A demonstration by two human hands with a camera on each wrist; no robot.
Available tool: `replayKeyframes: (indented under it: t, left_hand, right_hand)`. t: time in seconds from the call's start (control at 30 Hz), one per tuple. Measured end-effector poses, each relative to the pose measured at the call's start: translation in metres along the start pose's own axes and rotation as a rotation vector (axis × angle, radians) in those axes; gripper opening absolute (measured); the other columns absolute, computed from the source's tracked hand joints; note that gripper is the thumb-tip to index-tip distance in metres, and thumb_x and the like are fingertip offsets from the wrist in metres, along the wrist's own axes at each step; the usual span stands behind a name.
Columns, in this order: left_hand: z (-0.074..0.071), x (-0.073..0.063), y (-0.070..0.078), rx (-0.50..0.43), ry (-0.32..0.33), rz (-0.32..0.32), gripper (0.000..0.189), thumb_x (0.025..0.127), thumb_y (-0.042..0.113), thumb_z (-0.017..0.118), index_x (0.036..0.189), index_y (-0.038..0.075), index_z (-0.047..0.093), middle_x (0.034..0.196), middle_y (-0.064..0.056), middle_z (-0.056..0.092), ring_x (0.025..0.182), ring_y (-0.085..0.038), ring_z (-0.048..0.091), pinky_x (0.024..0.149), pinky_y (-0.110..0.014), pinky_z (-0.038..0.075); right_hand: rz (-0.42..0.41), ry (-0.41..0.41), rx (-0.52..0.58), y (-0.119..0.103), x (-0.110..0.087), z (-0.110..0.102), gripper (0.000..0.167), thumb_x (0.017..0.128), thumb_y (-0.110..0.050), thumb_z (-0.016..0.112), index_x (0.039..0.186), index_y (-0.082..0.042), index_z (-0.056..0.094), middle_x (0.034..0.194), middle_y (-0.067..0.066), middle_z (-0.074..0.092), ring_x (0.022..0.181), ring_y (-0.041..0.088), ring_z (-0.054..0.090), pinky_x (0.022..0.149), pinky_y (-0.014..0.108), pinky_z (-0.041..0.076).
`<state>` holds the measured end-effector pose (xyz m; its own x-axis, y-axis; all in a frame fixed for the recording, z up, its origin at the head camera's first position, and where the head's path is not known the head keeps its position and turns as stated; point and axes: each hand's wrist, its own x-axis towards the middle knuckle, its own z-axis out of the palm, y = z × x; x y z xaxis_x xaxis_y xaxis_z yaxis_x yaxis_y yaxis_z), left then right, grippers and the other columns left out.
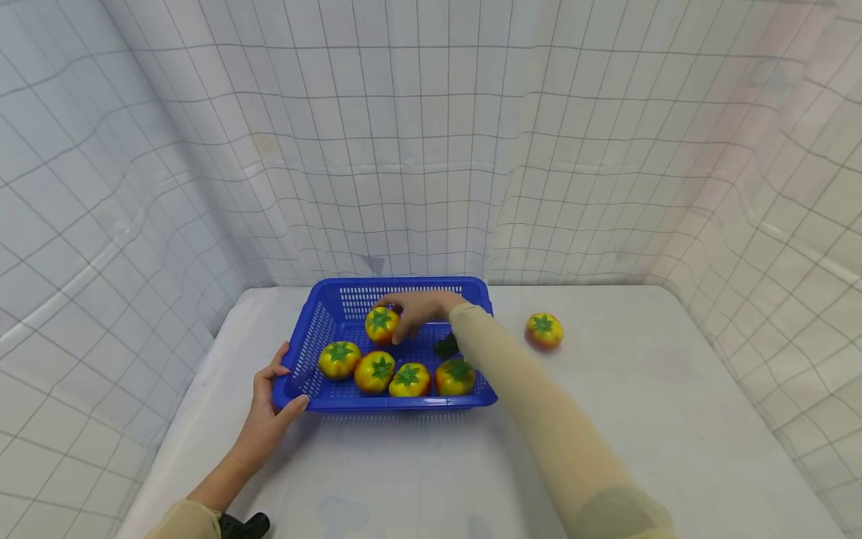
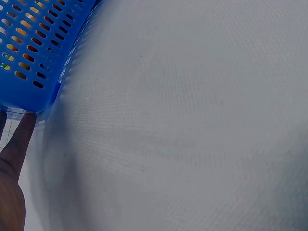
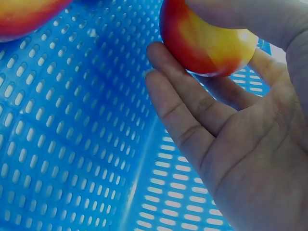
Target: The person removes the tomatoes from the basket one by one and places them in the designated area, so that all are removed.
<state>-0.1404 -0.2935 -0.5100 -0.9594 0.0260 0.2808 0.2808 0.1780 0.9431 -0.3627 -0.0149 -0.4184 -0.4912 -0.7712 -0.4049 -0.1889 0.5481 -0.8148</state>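
Observation:
My right hand (image 1: 419,308) reaches into a blue plastic basket (image 1: 385,403) and grips a yellow-and-red tomato (image 1: 381,325) with a green star-shaped calyx. In the right wrist view, thumb and fingers lie around that tomato (image 3: 211,48), above the slotted basket floor. My left hand (image 1: 268,408) holds the basket's near left corner, thumb on the front rim and fingers along the left side. Along the front inside the basket sit several similar tomatoes (image 1: 340,360). The left wrist view shows fingers at the corner of the slotted basket wall (image 2: 29,91).
One more tomato (image 1: 544,331) lies on the white-covered table (image 1: 626,404), right of the basket. White grid-patterned curtains (image 1: 417,150) enclose the back and both sides. A dark device (image 1: 246,526) is on the left wrist.

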Motion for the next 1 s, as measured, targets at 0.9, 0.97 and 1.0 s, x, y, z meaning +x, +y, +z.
replayKeyframes:
  t: [0.9,0.97,1.0]
  left_hand:
    - [0.002,0.000,0.002,0.020,0.004,-0.013,0.045,0.101,-0.005,0.053,0.130,0.011,0.023,0.172,-0.002,0.001,0.153,-0.035,0.007,0.101,-0.008,0.035]
    - [0.002,0.000,0.003,0.017,0.005,-0.006,0.045,0.101,-0.005,0.053,0.130,0.011,0.023,0.172,-0.003,0.001,0.153,-0.033,0.007,0.101,-0.008,0.034]
    - [0.002,0.000,0.003,0.018,0.006,-0.004,0.045,0.100,-0.005,0.053,0.130,0.011,0.023,0.172,-0.003,0.001,0.154,-0.033,0.006,0.102,-0.008,0.034]
  right_hand:
    - [-0.165,0.070,0.008,-0.010,-0.078,-0.039,0.078,0.086,-0.016,0.078,0.153,-0.032,0.041,0.144,0.006,0.050,0.125,0.025,0.055,0.100,0.042,0.051]
    - [-0.168,0.082,0.004,-0.010,-0.087,-0.043,0.077,0.086,-0.016,0.078,0.152,-0.033,0.042,0.145,0.004,0.050,0.127,0.024,0.054,0.101,0.042,0.050]
    - [-0.171,0.085,0.005,-0.009,-0.091,-0.045,0.077,0.086,-0.016,0.078,0.151,-0.034,0.042,0.145,0.004,0.050,0.127,0.024,0.053,0.101,0.041,0.049]
